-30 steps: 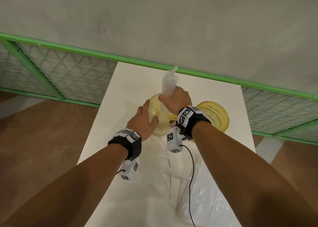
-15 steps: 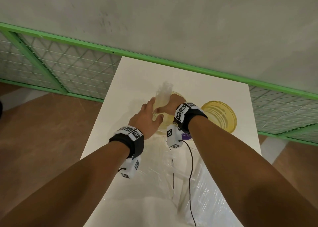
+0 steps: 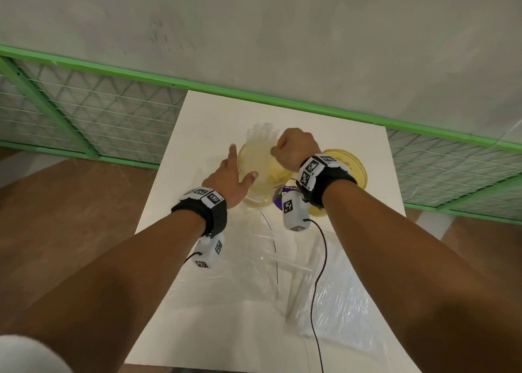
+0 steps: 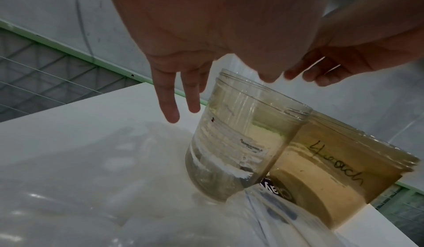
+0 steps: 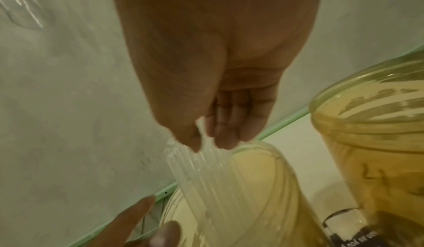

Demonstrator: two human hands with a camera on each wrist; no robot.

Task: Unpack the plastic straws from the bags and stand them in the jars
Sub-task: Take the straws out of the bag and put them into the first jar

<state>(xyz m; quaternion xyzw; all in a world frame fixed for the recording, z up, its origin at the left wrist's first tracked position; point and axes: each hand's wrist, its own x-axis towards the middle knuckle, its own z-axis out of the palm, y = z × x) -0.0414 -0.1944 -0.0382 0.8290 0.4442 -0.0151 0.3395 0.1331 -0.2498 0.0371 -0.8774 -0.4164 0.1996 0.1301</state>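
Right hand (image 3: 295, 148) hangs over the near jar (image 3: 261, 175), its fingers curled down and pinching the tops of a bundle of clear straws (image 5: 206, 174); the straws fan downward into the jar's mouth and lean toward its far rim. Left hand (image 3: 230, 176) is spread beside the jar on its left, fingers straight and apart, thumb close to the jar wall; whether it touches the glass cannot be told.

Both jars stand on a white table (image 3: 203, 135) with a smooth matte top, pushed up to a pale grey plaster wall (image 3: 282, 33) that shows scuffs. A green metal rail (image 3: 113, 71) runs along the wall's foot, with grey wire mesh panels (image 3: 93, 110) below it on either side of the table. The floor (image 3: 56, 203) is brown.

The near jar is a clear, round, ribbed cylinder with a threaded neck, faintly yellowed. Just to its right, nearly touching, stands a second jar (image 3: 350, 165), wider and amber-yellow, with handwriting in dark marker on its side. A dark label (image 4: 273, 187) with white letters lies at the foot of the jars. Crinkled transparent bags (image 3: 333, 302) cover the near part of the table, glossy and creased, with a few loose straws lying on them.
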